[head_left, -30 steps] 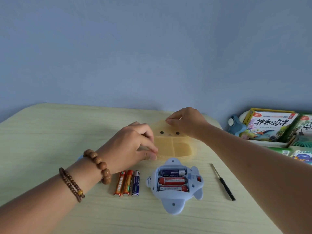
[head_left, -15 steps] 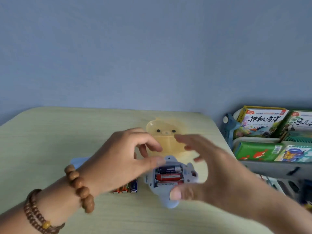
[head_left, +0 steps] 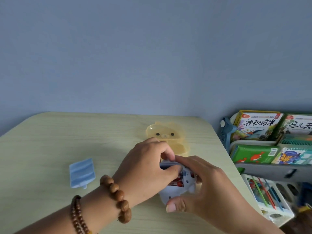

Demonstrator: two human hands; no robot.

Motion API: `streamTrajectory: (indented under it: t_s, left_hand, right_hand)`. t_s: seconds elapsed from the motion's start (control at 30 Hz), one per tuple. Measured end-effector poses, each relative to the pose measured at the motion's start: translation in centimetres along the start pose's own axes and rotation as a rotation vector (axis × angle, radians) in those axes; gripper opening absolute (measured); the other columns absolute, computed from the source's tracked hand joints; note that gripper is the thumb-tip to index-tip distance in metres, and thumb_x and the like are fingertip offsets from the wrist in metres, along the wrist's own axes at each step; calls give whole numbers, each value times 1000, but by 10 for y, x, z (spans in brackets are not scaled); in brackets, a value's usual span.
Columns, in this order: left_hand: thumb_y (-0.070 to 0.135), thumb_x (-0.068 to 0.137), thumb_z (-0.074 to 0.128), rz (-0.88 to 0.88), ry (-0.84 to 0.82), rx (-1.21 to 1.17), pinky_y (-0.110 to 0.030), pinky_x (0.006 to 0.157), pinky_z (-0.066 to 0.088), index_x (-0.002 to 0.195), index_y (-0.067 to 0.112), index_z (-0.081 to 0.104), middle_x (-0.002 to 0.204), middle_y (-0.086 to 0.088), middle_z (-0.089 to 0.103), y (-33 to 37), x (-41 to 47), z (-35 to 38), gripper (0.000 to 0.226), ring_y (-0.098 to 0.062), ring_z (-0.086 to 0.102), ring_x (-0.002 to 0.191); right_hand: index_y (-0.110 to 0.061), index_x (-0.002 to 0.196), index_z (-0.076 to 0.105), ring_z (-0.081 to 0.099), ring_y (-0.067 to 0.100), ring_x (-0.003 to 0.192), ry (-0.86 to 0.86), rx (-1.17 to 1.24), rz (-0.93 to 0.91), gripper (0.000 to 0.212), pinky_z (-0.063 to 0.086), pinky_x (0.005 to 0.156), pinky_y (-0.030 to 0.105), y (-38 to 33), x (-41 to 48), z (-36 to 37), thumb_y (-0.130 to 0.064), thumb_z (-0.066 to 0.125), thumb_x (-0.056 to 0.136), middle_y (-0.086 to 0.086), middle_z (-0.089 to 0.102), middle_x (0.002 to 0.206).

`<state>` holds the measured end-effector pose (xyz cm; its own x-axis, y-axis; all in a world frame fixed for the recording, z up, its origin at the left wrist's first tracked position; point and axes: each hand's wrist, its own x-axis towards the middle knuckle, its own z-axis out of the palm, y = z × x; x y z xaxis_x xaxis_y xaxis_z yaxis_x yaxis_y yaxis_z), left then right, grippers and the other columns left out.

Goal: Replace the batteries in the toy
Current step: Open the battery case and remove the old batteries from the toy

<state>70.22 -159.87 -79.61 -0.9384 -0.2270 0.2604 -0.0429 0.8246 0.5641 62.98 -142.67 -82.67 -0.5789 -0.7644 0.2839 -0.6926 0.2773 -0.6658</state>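
A: Toy (head_left: 175,188), pale blue plastic, lower centre of frame, lifted or tilted off the bench (head_left: 50,141); battery bay open, red-labelled cells (head_left: 177,181) partly visible inside.

B: Hands?

A: Right hand (head_left: 207,188), lower right of centre, grasping the toy body, thumb under its near edge, fingers over the far side. Left hand (head_left: 148,168), centre, wearing bead bracelets (head_left: 116,198), fingertips pinched at the upper end of the bay. Whether they grip a cell yet cannot be told; the knuckles hide the contact.

B: Other items?

A: Battery cover (head_left: 81,173), ribbed blue, centre left on the bench, well apart from the toy. Bear-faced box (head_left: 167,137), translucent yellow, just beyond the hands. Picture books (head_left: 258,125) in a rack at right edge of frame. Spare cells not in view.

B: Stage?

A: Judged: old cells being pried out; none visibly removed.

B: Risks?

A: A cell may spring free under contact tension and roll off the bench's right edge, which lies near. Hard prying may bend a contact. Removed cells set beside fresh ones could be confused, since labels look alike. The cover, lying apart, could be forgotten.
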Motion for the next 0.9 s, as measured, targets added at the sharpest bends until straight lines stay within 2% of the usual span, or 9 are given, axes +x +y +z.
streamTrajectory:
  t_s: [0.1,0.17,0.27,0.43,0.6,0.77,0.9]
  left_hand:
    - [44,75,73,-35,2,32,-19,68,49,83,34,63,92,18,57,6,6,6,16,0,56,80]
    - [42,73,74,-52,-4,39,-17,65,45,81,33,62,91,17,56,10,8,8,17,-1,55,76]
    - [40,70,73,-79,-11,35,-19,64,45,79,31,60,91,14,55,14,10,11,19,-3,55,75]
    - [40,71,70,-113,-27,47,-22,71,46,80,30,55,94,14,52,20,12,15,20,-5,53,88]
    - [39,72,68,-156,-62,30,-23,65,37,78,29,52,93,13,49,24,12,17,20,-8,49,86]
    - [37,73,67,-173,-59,-4,-24,66,38,78,26,54,93,12,51,26,13,18,18,-10,51,87]
    - [35,77,66,-115,-44,-37,-23,71,40,81,29,55,93,13,52,25,10,14,13,-7,51,89]
  right_hand:
    - [-65,123,54,66,-1,103,23,7,-20,87,52,80,15,5,-2,1,-64,93,45,-23,66,109]
    - [-62,125,54,66,2,103,34,14,-34,88,55,80,20,7,-3,2,-65,92,46,-22,66,109]
    - [-61,125,55,65,2,106,61,23,-43,89,55,81,23,10,-4,3,-65,92,44,-23,66,111]
    - [-51,129,59,65,1,110,97,45,-55,93,52,85,19,12,-8,8,-57,96,44,-25,67,115]
    - [-56,129,55,65,4,110,107,65,-53,95,54,85,21,11,-11,9,-57,96,44,-25,67,116]
    - [-46,127,59,65,0,110,109,85,-35,90,55,85,20,12,-13,11,-56,96,46,-23,66,118]
    - [-47,123,59,65,-2,108,114,89,-40,85,52,82,12,11,-13,11,-56,96,47,-24,66,117]
